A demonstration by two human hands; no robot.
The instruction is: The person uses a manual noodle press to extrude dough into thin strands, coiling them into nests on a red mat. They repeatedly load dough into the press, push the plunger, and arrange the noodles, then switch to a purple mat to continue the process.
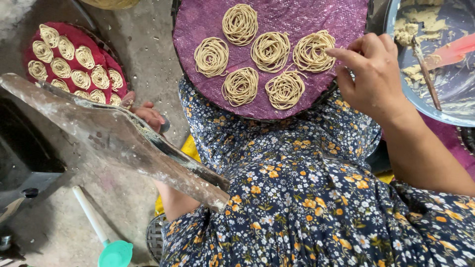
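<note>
A round purple mat (277, 106) is seen resting on the lap of a seated person in a dark floral dress (297, 198). Six pale noodle coils are laid on the mat: one at its far edge (240, 23), three in a middle row (211, 56) (270, 51) (313, 51), and two towards its near edge (240, 86) (285, 89). The right hand (371, 74) is held over the right edge of the mat, its fingers loosely curled and the index finger extended so that its tip touches the rightmost coil of the middle row; nothing is gripped by it. The left hand (148, 114) is mostly hidden behind a worn, flour-dusted wooden lever (114, 138) that crosses the left half of the view; only curled fingertips are shown, and whether they are clamped on anything cannot be told. A round red mat (106, 62) covered with smaller noodle coils (74, 62) lies on the concrete floor (148, 54) at the upper left, well apart from the purple mat. A grey metal basin (445, 99) smeared with dough (405, 32) is placed at the upper right, just beside the right hand, with a thin stick (428, 79) and a red scraper (452, 52) lying in it. A turquoise scoop with a white handle (101, 232) lies on the floor at the lower left.
</note>
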